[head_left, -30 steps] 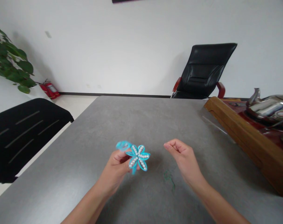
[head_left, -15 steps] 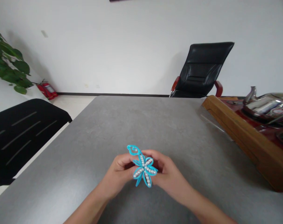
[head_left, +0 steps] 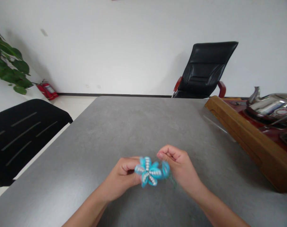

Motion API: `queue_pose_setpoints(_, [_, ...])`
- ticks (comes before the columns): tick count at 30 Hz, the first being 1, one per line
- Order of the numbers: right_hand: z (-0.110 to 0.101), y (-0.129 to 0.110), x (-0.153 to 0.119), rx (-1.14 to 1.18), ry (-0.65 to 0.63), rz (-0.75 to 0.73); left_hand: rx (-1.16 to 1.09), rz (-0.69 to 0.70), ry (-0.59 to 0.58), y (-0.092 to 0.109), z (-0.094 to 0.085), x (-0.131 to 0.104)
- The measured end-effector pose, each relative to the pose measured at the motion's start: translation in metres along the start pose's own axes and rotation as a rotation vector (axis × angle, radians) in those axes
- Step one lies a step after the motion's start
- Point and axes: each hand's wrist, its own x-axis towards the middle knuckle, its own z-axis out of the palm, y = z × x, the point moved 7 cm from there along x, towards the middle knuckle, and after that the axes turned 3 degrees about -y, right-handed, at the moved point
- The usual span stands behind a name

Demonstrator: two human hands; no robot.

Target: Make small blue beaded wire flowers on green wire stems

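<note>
- Head view, lower middle of frame: blue flower (head_left: 148, 171) with white bead rows, in the air over the table (head_left: 134, 126), bead side toward the camera; blurred.
- Left hand (head_left: 123, 175), left of flower: thumb and fingers pinching it at its left edge. Nearer hand, in contact.
- Blue loop (head_left: 165, 169) off the flower's right side, so flower plus loop run left to right across frame, long axis roughly level, loop end toward the right hand (head_left: 178, 160).
- Right hand, right of flower and a bit higher in frame: fingers curled, thumb tip against index. Fingertips just above loop, apart from the flower petals; can't tell if they pinch anything thin.
- Green thread (head_left: 173, 182), faint, just below loop and beside right hand; can't tell if tied to flower or lying on table.
- Key relation: flower sits between hands, left gripping, loop on right-hand side. Stem hidden.
</note>
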Motion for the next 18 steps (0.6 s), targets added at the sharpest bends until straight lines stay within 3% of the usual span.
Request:
queue_pose_setpoints(11, [-0.013, 0.01, 0.011, -0.13, 0.097, -0.058, 0.029, -0.008, 0.144, -0.002, -0.019, 0.007])
queue_pose_setpoints(18, [-0.01, 0.031, 0.018, -0.234, 0.074, -0.033, -0.183, -0.147, 0.318, -0.022, -0.024, 0.014])
